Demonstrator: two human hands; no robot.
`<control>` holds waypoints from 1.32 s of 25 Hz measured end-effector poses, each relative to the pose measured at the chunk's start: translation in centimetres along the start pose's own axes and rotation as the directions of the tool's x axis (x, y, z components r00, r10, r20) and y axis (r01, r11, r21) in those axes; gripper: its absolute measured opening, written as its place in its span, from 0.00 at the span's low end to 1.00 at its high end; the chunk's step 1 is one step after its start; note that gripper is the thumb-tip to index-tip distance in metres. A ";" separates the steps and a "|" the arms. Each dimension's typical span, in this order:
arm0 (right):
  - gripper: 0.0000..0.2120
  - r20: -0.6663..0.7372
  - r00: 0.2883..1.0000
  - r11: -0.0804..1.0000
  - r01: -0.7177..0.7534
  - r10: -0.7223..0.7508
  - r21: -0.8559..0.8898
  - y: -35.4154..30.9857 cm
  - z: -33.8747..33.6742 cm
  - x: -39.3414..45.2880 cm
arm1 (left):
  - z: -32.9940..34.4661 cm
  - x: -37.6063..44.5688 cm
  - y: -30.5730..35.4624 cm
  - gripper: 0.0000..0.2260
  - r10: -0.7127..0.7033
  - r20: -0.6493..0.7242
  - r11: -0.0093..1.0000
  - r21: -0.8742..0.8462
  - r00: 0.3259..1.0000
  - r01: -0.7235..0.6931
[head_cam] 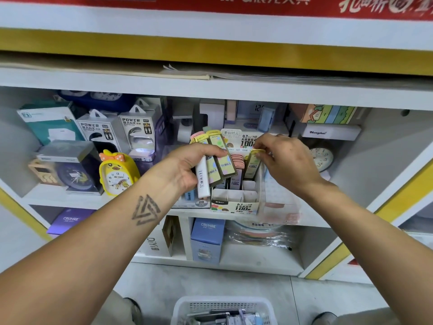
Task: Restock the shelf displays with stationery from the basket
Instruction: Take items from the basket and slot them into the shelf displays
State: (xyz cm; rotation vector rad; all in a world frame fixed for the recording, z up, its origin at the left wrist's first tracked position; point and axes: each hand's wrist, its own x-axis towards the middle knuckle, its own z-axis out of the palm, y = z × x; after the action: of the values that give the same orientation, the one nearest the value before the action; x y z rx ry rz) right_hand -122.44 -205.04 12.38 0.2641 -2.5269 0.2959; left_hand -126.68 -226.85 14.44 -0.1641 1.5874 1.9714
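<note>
Grips (187,168) (284,158) closed — on lead-refill packs (220,158), apparently

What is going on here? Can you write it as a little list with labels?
place: shop shelf
left hand: holds a bunch of lead packs
right hand: pinches one yellow pack over the display box
box state: pink packs at the back, front slots bare
basket: on the floor below, stock inside
nearby: chick clock, left of the box

Front display box (235,204) slots open; clocks (117,172) flank.
</note>
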 end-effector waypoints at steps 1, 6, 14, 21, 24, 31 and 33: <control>0.03 0.011 1.000 0.999 0.007 -0.007 -0.035 0.0 0.2 -0.1 | 0.1 0.0 -0.1 0.07 -0.001 0.007 1.000 -0.002 1.000 0.001; 0.09 0.137 0.988 0.985 0.088 -0.068 -0.149 0.0 0.9 0.0 | 0.3 0.3 -0.6 0.11 -0.021 0.017 0.999 0.031 1.000 0.021; 0.16 0.437 0.842 0.379 -0.535 0.317 0.755 -3.0 -0.5 1.0 | 1.3 0.2 -1.3 0.17 -0.033 0.169 0.997 0.081 0.985 0.020; 0.19 0.491 0.820 0.278 -0.565 0.294 0.777 -3.1 -0.8 1.1 | 1.5 0.3 -1.7 0.25 -0.018 0.211 0.996 0.092 0.977 -0.001; 0.18 0.519 0.795 0.211 -0.591 0.313 0.779 -3.0 -0.7 1.1 | 1.5 0.1 -1.6 0.26 -0.006 0.212 0.997 0.081 0.977 -0.012; 0.13 0.452 0.777 0.110 -0.545 0.438 0.831 -1.9 -1.2 1.3 | 0.6 0.0 -1.0 0.17 -0.030 0.163 0.997 0.075 0.986 0.018; 0.13 0.452 0.776 0.156 -0.561 0.439 0.813 -1.8 -1.3 1.5 | -0.3 -0.2 -0.4 0.10 -0.031 0.105 0.997 0.072 0.994 0.023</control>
State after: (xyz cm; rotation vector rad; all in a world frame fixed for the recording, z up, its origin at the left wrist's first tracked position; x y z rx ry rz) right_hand -122.54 -206.58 14.60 -0.2102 -2.1121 2.1087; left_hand -126.32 -227.15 14.10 -0.0515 1.5759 1.8687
